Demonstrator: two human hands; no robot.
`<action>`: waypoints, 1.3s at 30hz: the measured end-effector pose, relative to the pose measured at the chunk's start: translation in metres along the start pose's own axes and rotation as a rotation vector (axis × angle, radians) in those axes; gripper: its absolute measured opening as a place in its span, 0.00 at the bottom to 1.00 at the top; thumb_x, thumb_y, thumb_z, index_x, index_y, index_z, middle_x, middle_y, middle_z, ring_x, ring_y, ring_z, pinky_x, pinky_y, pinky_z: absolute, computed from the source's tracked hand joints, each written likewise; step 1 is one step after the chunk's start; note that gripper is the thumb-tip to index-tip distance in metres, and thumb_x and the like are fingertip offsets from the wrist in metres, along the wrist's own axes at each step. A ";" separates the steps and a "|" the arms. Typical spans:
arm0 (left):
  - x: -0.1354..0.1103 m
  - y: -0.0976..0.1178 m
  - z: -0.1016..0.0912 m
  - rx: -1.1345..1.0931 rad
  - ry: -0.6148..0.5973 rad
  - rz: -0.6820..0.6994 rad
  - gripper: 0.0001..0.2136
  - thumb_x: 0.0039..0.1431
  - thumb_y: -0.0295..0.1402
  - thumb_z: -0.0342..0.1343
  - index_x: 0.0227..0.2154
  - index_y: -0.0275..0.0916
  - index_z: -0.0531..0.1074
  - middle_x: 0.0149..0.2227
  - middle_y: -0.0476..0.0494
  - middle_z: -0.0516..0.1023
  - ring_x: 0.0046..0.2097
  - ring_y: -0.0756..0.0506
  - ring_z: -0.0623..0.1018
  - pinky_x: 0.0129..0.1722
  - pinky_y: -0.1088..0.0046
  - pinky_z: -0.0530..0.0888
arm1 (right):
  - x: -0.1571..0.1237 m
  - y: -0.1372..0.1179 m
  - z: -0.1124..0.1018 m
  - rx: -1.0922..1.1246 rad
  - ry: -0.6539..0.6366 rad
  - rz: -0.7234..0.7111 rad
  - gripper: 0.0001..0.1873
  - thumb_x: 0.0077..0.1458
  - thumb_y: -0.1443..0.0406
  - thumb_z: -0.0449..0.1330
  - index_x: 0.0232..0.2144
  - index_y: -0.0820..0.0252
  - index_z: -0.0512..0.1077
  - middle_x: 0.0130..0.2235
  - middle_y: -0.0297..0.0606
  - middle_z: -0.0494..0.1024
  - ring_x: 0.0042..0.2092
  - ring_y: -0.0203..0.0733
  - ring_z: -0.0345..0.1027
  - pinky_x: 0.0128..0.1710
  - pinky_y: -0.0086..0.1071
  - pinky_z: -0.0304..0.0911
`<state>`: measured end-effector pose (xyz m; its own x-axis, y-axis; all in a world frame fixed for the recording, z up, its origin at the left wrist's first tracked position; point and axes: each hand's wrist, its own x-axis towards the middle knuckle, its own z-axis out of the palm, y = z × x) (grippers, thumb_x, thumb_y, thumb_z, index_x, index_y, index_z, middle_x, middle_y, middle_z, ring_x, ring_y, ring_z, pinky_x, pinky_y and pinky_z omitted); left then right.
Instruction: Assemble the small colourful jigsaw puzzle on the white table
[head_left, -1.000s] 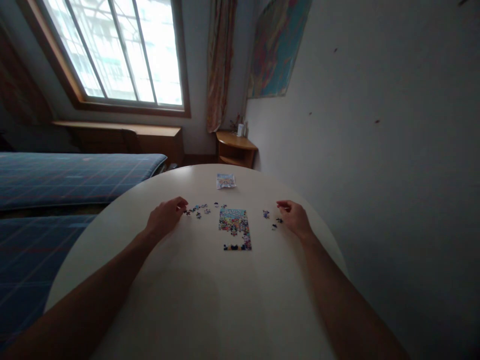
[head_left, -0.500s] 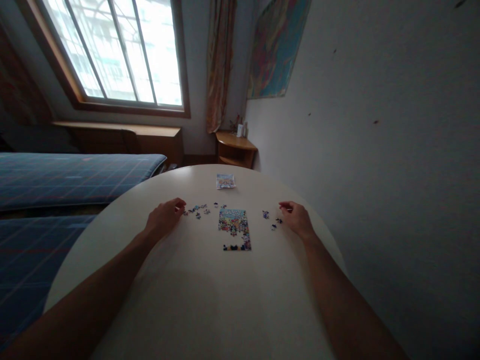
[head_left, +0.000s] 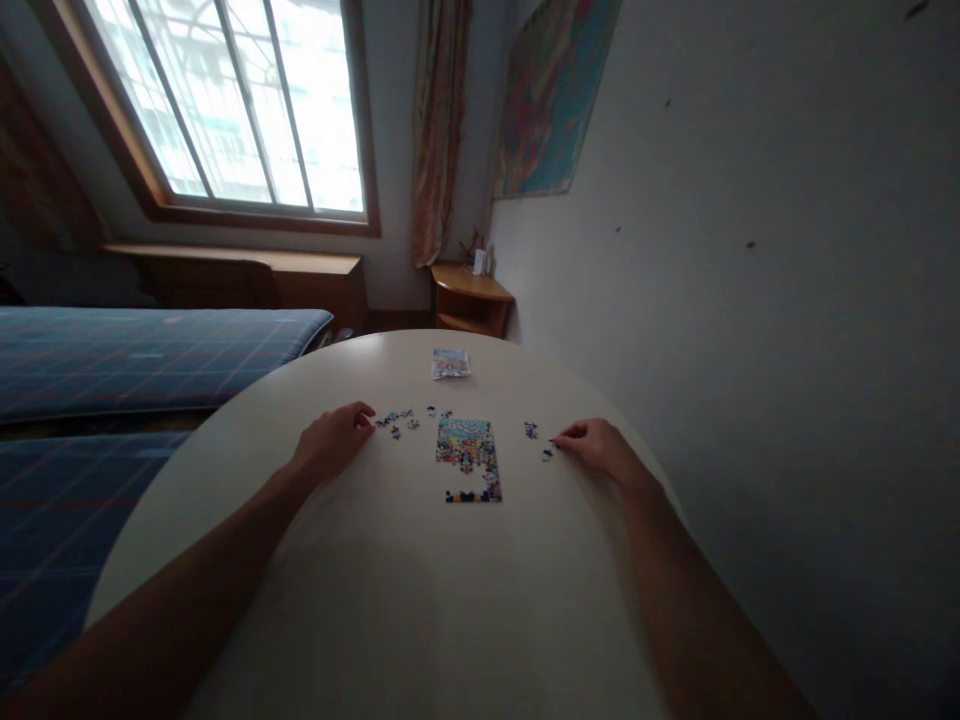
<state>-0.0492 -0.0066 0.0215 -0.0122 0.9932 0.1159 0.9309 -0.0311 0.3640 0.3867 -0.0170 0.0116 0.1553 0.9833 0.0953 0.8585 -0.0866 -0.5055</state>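
A partly assembled jigsaw puzzle (head_left: 466,440) lies on the white round table (head_left: 420,580), with a gap in its lower left part. My right hand (head_left: 596,445) is at the loose pieces to its right, thumb and fingertips closed on a small dark puzzle piece (head_left: 553,442) at the tabletop. Two other loose pieces (head_left: 531,430) lie close by. On the left, my left hand (head_left: 337,437) rests beside several scattered puzzle pieces (head_left: 395,432). Its fingers are loosely bent and slightly apart, with no piece visible between them.
A small picture packet (head_left: 451,363) lies toward the far edge of the table. More loose pieces (head_left: 431,411) sit just above the puzzle. A blue plaid mattress (head_left: 150,355) is at the left, a wall (head_left: 750,330) at the right, and a corner shelf (head_left: 472,285) behind.
My right hand has moved slightly down and left, and its fingertips have closed on a puzzle piece. My left hand has shifted a little toward the left pieces.
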 end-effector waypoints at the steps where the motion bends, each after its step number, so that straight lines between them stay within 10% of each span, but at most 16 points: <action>1: 0.000 0.000 0.001 -0.003 0.001 0.003 0.14 0.60 0.36 0.51 0.47 0.44 0.74 0.43 0.46 0.82 0.43 0.41 0.80 0.39 0.69 0.72 | -0.001 -0.002 0.001 -0.008 -0.005 -0.002 0.08 0.48 0.59 0.66 0.28 0.57 0.82 0.30 0.40 0.83 0.33 0.44 0.76 0.33 0.32 0.63; 14: 0.004 -0.005 0.005 0.005 0.011 0.012 0.15 0.59 0.39 0.52 0.47 0.43 0.75 0.45 0.43 0.81 0.43 0.41 0.80 0.41 0.68 0.73 | -0.004 -0.037 0.025 -0.074 0.058 -0.290 0.15 0.55 0.60 0.64 0.44 0.57 0.80 0.45 0.46 0.78 0.47 0.46 0.72 0.50 0.37 0.64; 39: 0.011 -0.007 0.003 -0.414 -0.140 0.036 0.09 0.55 0.37 0.59 0.36 0.40 0.77 0.33 0.46 0.84 0.33 0.45 0.81 0.32 0.73 0.75 | -0.002 -0.036 0.023 0.022 -0.010 -0.311 0.12 0.56 0.68 0.60 0.42 0.59 0.79 0.40 0.42 0.81 0.38 0.41 0.74 0.41 0.32 0.68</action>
<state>-0.0550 0.0047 0.0174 0.0935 0.9954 0.0191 0.7047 -0.0797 0.7050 0.3446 -0.0124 0.0096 -0.1182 0.9635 0.2404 0.8532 0.2224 -0.4719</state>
